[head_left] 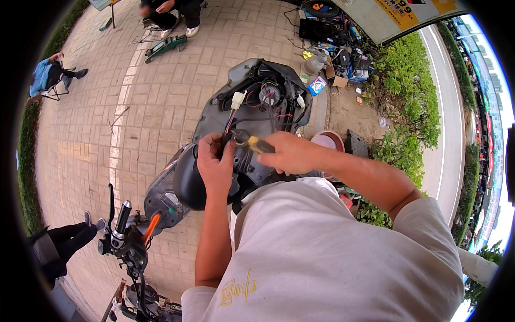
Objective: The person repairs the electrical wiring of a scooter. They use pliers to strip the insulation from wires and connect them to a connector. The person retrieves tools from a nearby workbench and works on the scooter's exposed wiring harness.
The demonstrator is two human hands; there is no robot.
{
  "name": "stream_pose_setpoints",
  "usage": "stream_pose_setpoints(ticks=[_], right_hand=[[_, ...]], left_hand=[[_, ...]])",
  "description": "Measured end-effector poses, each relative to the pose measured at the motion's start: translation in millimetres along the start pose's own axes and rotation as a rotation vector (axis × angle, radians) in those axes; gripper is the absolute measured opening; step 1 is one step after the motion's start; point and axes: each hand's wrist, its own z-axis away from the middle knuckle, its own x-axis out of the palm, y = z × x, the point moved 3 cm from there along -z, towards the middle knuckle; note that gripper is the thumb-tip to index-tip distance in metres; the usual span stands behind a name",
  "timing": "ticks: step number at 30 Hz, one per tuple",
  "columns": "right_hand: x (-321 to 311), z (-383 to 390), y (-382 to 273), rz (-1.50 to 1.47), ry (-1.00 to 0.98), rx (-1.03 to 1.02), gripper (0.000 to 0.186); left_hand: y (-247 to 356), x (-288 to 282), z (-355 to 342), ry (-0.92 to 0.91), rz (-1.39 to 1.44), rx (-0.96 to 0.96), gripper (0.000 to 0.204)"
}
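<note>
Over brick paving [91, 139], wires [231, 120] rise from left fingers [210, 140] pinching them; right fingers [270, 159] grip pliers [254, 143].

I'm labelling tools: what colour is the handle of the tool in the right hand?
The handle is yellow and black, best seen in the head view.

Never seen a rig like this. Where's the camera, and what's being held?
No machine here: these are a person's bare hands. The single picture comes from a head-worn fisheye camera looking down, so straight edges bend; picture left is the person's left. The right hand grips a plier-like tool, its handle partly yellow. The left hand pinches a dark piece, mostly hidden, by coloured wires leading to a pale connector. Beneath is an opened grey vehicle body. A handlebar shows lower left; a green floor jack stands on the paving.
</note>
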Motion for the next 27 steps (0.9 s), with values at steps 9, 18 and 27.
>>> stream_pose_setpoints(ticks=[9, 18, 27], right_hand=[[7.8, -6.6, -0.6, -0.214, -0.047, 0.051, 0.034], [0.7, 0.8, -10.6, -0.232, -0.139, 0.090, 0.033], [-3.8, -7.3, -3.4, -0.009, -0.166, 0.021, 0.034]], left_hand=[[11.3, 0.8, 1.9, 0.029, -0.078, -0.115, 0.019], [-5.1, -0.3, -5.0, -0.053, 0.280, -0.266, 0.021], [5.9, 4.6, 0.3, 0.022, 0.117, -0.231, 0.020]])
